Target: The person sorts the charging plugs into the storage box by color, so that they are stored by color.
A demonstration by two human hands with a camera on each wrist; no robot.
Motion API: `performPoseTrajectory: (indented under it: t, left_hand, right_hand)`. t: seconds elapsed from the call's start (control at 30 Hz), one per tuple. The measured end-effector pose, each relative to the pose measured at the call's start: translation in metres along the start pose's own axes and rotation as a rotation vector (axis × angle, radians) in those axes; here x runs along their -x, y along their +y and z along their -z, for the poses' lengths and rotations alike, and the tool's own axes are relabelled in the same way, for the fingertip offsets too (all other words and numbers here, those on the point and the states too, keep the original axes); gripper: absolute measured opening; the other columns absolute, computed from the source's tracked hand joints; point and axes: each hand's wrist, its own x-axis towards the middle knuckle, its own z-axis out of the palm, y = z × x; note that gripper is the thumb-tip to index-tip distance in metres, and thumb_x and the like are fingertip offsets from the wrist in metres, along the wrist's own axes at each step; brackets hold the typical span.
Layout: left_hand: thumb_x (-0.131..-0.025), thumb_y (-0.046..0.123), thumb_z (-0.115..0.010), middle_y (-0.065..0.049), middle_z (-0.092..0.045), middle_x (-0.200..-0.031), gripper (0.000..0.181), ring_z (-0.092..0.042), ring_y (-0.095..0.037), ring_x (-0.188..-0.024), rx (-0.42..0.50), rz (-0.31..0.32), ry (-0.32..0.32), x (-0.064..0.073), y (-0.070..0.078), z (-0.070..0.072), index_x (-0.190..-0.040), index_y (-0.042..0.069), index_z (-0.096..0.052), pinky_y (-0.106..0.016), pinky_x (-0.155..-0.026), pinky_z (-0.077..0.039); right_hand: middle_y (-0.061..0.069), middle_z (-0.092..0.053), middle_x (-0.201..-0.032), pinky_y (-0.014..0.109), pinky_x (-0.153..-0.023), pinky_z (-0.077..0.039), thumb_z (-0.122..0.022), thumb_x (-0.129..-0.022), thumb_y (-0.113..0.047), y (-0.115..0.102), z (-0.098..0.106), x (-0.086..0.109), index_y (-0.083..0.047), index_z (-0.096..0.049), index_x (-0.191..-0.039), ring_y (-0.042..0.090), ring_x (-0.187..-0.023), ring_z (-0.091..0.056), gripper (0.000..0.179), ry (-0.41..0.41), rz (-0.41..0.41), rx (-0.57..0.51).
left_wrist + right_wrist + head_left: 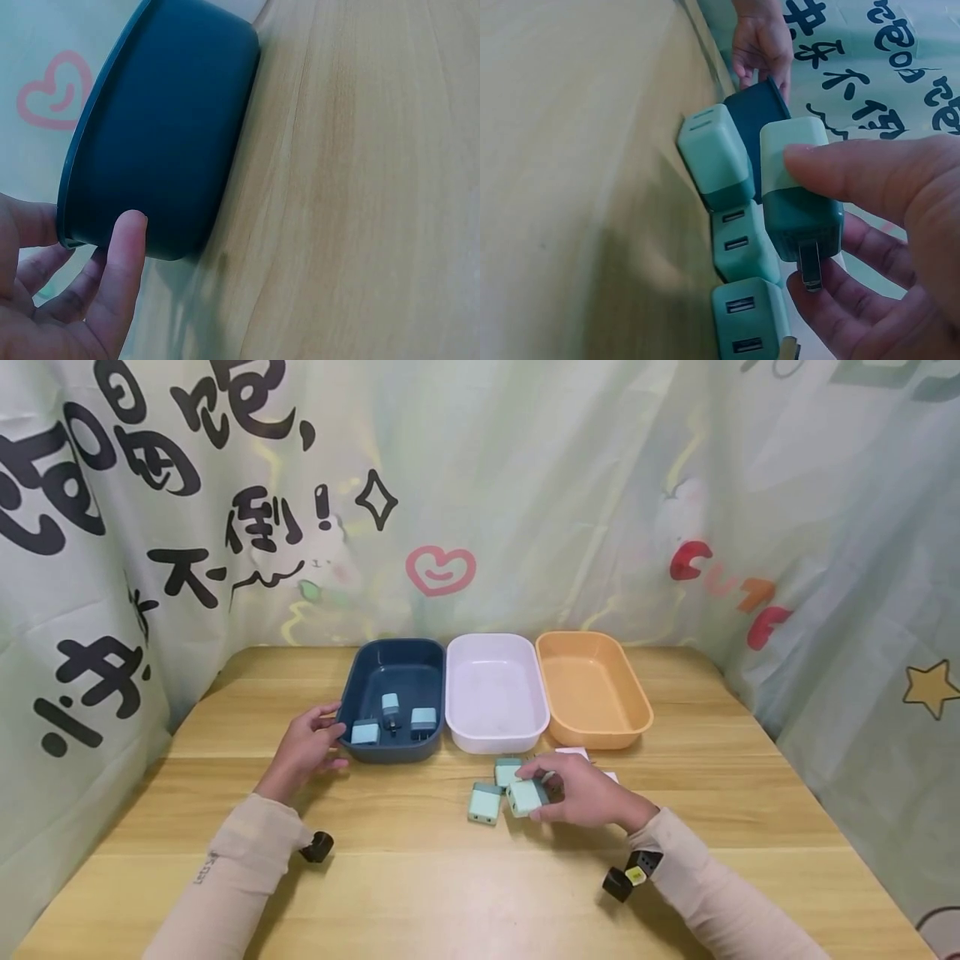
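Observation:
My right hand [581, 789] pinches a pale green USB wall charger [799, 169] between thumb and fingers, its dark green end and metal prongs angled downward in the right wrist view. Close beside it are more green chargers [484, 803], several in a row in the right wrist view with USB slots showing. My left hand [307, 747] holds the near left corner of a dark blue bin [352, 689]. In the left wrist view its fingers hook the bin's rim, while one fingertip lies against the outer wall. Inside the bin lie three light blue chargers [365, 732].
A white bin [497, 743] stands against the blue one, with an orange bin [600, 739] to its right. Pale pinkish pieces [572, 752] show behind my right hand, partly hidden. A printed curtain [525, 485] hangs along the wooden table's [420, 893] back edge.

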Motion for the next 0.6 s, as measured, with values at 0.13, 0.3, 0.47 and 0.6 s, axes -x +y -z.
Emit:
performPoseTrajectory:
  t: [0.13, 0.3, 0.47, 0.6]
  left_hand:
    - [-0.103, 0.012, -0.046, -0.022, -0.033, -0.146, 0.053, -0.047, -0.032, -0.104, -0.003, 0.009, 0.002, 0.0, 0.0, 0.0, -0.153, 0.014, -0.029, -0.038, -0.071, -0.059]
    - [-0.103, 0.012, -0.046, -0.022, -0.033, -0.146, 0.053, -0.047, -0.031, -0.103, -0.002, 0.016, 0.007, 0.0, 0.002, 0.0, -0.153, 0.015, -0.03, -0.038, -0.071, -0.059]
    - [-0.103, 0.012, -0.046, -0.022, -0.032, -0.146, 0.053, -0.047, -0.03, -0.102, 0.005, 0.012, 0.004, 0.001, 0.003, 0.0, -0.153, 0.014, -0.029, -0.038, -0.071, -0.059]
    - [-0.103, 0.011, -0.046, -0.022, -0.032, -0.146, 0.054, -0.047, -0.03, -0.102, 0.001, 0.014, 0.002, 0.001, 0.004, -0.001, -0.154, 0.014, -0.029, -0.038, -0.071, -0.059]
  right_hand:
    - [0.003, -0.065, -0.111, 0.034, -0.08, -0.056, -0.086, -0.073, -0.012, -0.001, 0.005, -0.003, -0.006, -0.066, -0.114, 0.016, -0.097, -0.059, 0.045, -0.005, -0.011, -0.007]
    - [0.003, -0.065, -0.111, 0.035, -0.082, -0.056, -0.085, -0.075, -0.013, -0.003, 0.009, -0.008, -0.005, -0.065, -0.115, 0.018, -0.099, -0.059, 0.045, -0.012, -0.03, -0.016]
    - [0.004, -0.064, -0.112, 0.034, -0.084, -0.055, -0.084, -0.075, -0.013, -0.001, 0.011, -0.011, -0.005, -0.066, -0.114, 0.018, -0.1, -0.059, 0.044, -0.007, -0.04, -0.014]
    - [0.004, -0.063, -0.116, 0.038, -0.085, -0.055, -0.084, -0.076, -0.014, -0.001, 0.014, -0.013, -0.006, -0.066, -0.114, 0.019, -0.1, -0.058, 0.043, -0.013, -0.059, -0.034]
